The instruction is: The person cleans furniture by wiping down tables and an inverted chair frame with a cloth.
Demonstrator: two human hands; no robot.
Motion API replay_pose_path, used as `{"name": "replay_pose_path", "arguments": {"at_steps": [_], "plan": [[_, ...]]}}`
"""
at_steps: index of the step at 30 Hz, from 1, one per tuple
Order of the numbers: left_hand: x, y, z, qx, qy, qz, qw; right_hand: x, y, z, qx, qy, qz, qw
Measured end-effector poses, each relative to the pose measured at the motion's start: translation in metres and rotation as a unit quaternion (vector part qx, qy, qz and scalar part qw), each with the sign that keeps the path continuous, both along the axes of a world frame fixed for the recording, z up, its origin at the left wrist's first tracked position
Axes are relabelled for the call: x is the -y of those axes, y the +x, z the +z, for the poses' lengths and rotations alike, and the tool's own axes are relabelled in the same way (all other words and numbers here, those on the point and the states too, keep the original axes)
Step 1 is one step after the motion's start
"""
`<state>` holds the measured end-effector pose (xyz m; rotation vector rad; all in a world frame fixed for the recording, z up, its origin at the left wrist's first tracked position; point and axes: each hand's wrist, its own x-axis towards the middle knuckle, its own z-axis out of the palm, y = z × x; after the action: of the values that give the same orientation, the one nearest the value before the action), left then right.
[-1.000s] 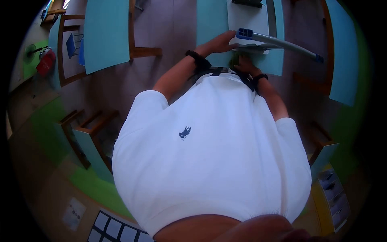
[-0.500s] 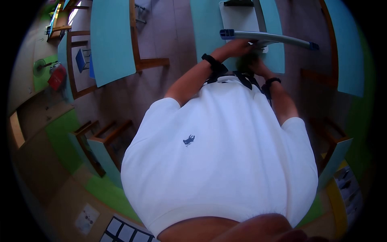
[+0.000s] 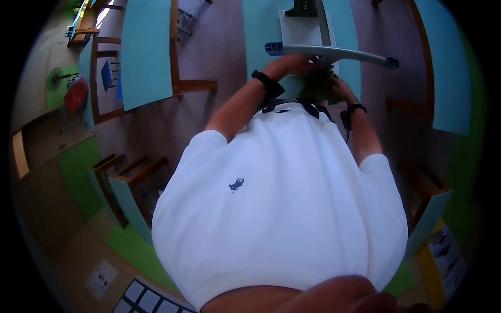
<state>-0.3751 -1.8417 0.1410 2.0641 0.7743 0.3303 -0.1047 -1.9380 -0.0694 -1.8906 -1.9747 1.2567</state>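
Observation:
A grey T-shaped metal leg (image 3: 334, 51) with blue end caps stretches across the table at the top of the head view. Just below its crossbar, my left hand (image 3: 296, 64) has its fingers closed at the stem; the fingertips are partly hidden. Dark green cloth (image 3: 317, 86) bunches between my two hands. My right hand (image 3: 343, 91) grips the cloth's right side with bent fingers. Beyond the crossbar lies a white panel (image 3: 301, 32), with a black bracket (image 3: 301, 8) at its far end.
The light-blue table (image 3: 261, 31) carries the metal frame. Other blue tables with wooden legs stand to the left (image 3: 146, 52) and right (image 3: 451, 78). Further left are a fan (image 3: 56, 76) and a red object (image 3: 76, 95).
My right hand has moved away from the left, and more of the green cloth shows between them. The view has shifted slightly, with the crossbar now further left.

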Motion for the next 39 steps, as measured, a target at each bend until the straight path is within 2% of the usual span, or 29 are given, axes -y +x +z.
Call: {"name": "replay_pose_path", "arguments": {"at_steps": [2, 4, 6, 7, 9, 10, 12, 14, 16, 17, 21, 22, 24, 25, 26, 27, 29, 30, 32, 33, 35, 36, 38, 39], "plan": [[0.000, 0.001, 0.017, -0.041, 0.002, 0.005, 0.999, 0.004, -0.008, 0.025, 0.049, 0.012, -0.005, 0.999], [-0.005, 0.002, 0.013, -0.084, 0.009, -0.015, 0.996, 0.004, -0.019, 0.013, 0.012, 0.083, 0.004, 0.996], [-0.008, 0.001, -0.007, -0.067, 0.008, -0.005, 0.998, -0.006, -0.035, 0.002, 0.032, 0.078, 0.116, 0.990], [-0.009, 0.002, -0.014, -0.054, -0.007, -0.005, 0.999, -0.009, -0.044, 0.004, 0.033, 0.084, 0.125, 0.988], [-0.004, 0.004, -0.018, -0.027, -0.009, 0.016, 0.999, -0.009, -0.060, 0.005, -0.119, 0.217, 0.184, 0.951], [-0.002, 0.002, -0.022, -0.004, -0.012, 0.026, 1.000, -0.018, -0.059, 0.007, -0.126, 0.217, 0.189, 0.949], [0.011, 0.003, -0.022, 0.000, -0.012, 0.039, 0.999, -0.026, -0.050, 0.013, -0.110, -0.024, 0.240, 0.964], [0.002, 0.007, -0.010, 0.013, 0.016, 0.053, 0.998, -0.034, -0.022, 0.002, -0.154, -0.012, 0.215, 0.964], [0.015, 0.010, -0.003, 0.027, -0.010, 0.085, 0.996, -0.014, 0.000, 0.010, -0.051, 0.067, 0.163, 0.983], [0.019, 0.010, -0.001, 0.029, -0.007, 0.093, 0.995, -0.008, 0.011, 0.011, -0.050, 0.070, 0.172, 0.981], [0.020, 0.009, -0.002, -0.010, 0.044, 0.049, 0.998, -0.005, 0.043, 0.026, 0.025, 0.074, 0.045, 0.996], [0.025, 0.002, -0.006, 0.031, 0.012, 0.093, 0.995, 0.008, 0.044, 0.029, 0.051, 0.073, -0.007, 0.996], [0.031, -0.016, -0.008, 0.069, -0.020, 0.140, 0.988, 0.012, 0.041, 0.032, 0.054, 0.075, -0.020, 0.996], [0.033, -0.026, -0.007, 0.179, -0.150, 0.174, 0.957, 0.010, 0.037, 0.033, 0.054, 0.085, -0.037, 0.994], [0.034, -0.036, -0.004, 0.283, -0.273, 0.204, 0.897, 0.010, 0.030, 0.034, 0.052, 0.083, -0.036, 0.995], [0.035, -0.047, 0.002, 0.280, -0.273, 0.205, 0.897, 0.010, 0.022, 0.034, 0.075, 0.101, -0.046, 0.991], [0.031, -0.066, 0.018, 0.369, -0.219, 0.325, 0.843, 0.005, 0.011, 0.036, 0.093, 0.118, -0.057, 0.987], [0.027, -0.074, 0.026, 0.366, -0.220, 0.329, 0.842, 0.003, 0.009, 0.034, 0.099, 0.129, -0.055, 0.985], [0.016, -0.089, 0.044, 0.435, -0.232, 0.415, 0.765, 0.001, 0.009, 0.030, 0.101, 0.139, -0.048, 0.984], [0.015, -0.093, 0.055, 0.432, -0.231, 0.419, 0.764, 0.000, 0.014, 0.027, 0.109, 0.153, -0.066, 0.980], [0.009, -0.099, 0.077, 0.440, -0.175, 0.341, 0.812, -0.005, 0.021, 0.023, 0.134, 0.167, -0.087, 0.973], [0.006, -0.099, 0.086, 0.437, -0.176, 0.346, 0.812, -0.007, 0.022, 0.024, 0.132, 0.163, -0.084, 0.974], [0.006, -0.095, 0.095, 0.397, -0.181, 0.204, 0.876, -0.008, 0.026, 0.023, 0.187, 0.157, -0.082, 0.966], [0.011, -0.092, 0.092, 0.397, -0.183, 0.208, 0.875, -0.006, 0.027, 0.021, 0.186, 0.175, -0.076, 0.964]]}}
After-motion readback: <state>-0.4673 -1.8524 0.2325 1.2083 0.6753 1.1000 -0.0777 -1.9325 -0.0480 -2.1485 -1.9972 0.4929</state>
